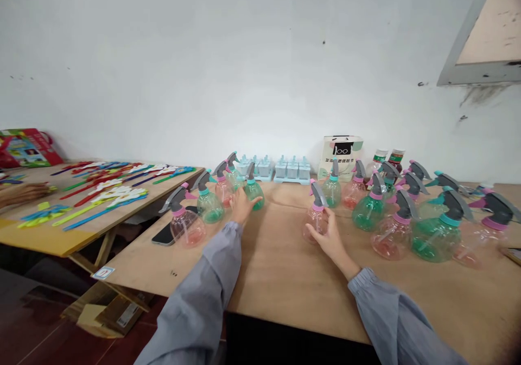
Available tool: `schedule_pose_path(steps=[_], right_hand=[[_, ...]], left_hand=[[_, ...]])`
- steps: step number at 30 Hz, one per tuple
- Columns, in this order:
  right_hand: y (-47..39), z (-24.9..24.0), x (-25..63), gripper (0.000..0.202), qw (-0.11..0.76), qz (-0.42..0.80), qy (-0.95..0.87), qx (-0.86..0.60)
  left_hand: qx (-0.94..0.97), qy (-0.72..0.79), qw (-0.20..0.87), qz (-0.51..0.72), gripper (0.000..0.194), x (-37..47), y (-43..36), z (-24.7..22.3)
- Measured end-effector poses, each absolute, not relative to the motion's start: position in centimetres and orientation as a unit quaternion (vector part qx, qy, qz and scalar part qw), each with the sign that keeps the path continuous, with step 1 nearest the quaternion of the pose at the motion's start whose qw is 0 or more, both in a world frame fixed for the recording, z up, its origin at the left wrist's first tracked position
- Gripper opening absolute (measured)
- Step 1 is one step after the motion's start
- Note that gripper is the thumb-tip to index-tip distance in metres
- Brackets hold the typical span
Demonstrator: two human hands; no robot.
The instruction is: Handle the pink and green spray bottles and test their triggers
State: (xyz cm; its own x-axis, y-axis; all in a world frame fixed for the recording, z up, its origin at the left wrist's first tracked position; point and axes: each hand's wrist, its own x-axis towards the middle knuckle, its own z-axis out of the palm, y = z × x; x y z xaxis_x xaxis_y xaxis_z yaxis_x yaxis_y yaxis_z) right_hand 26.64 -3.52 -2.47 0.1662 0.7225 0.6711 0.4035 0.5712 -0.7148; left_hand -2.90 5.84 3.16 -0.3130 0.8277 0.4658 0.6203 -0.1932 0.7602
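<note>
My left hand (pixel 241 207) is closed round the left side of a green spray bottle (pixel 255 192) with a grey trigger head. Its thumb lies across the front, and the other fingers are partly hidden. A pink spray bottle (pixel 314 217) with a pink collar is gripped from the right by my right hand (pixel 329 237). Both bottles stand upright on the wooden table (pixel 280 267). Left of my left hand are more bottles, among them a pink one (pixel 188 228) and a green one (pixel 210 206). Several others, such as a green bottle (pixel 368 212), stand right of my right hand.
A phone (pixel 163 236) lies near the table's left edge. Pale blue ice-pop moulds (pixel 292 171), a paper bag (pixel 340 159) and two capped bottles line the wall. On the left table (pixel 44 238) are colourful plastic strips and another person's hand (pixel 26 193).
</note>
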Motion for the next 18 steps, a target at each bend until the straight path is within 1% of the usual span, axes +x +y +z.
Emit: schedule_pose_path(steps=[4,8,14,18], right_hand=[[-4.2,-2.4,26.3,0.071,0.614,0.14,-0.633,-0.45],[-4.9,-2.5,25.7,0.068,0.609,0.15,-0.639,-0.445],[-5.6,-2.4,24.6,0.063,0.597,0.197,-0.65,-0.427],[-5.9,-2.2,24.6,0.062,0.595,0.19,-0.656,-0.423]], left_hand=[[0.577,0.63,0.089,0.512,0.072,-2.7,10.9,3.7],[0.561,0.636,0.089,0.523,0.075,-2.3,13.9,3.5],[0.552,0.632,0.105,0.534,0.078,-2.0,16.2,3.8],[0.537,0.629,0.108,0.551,0.083,-1.5,16.1,4.5]])
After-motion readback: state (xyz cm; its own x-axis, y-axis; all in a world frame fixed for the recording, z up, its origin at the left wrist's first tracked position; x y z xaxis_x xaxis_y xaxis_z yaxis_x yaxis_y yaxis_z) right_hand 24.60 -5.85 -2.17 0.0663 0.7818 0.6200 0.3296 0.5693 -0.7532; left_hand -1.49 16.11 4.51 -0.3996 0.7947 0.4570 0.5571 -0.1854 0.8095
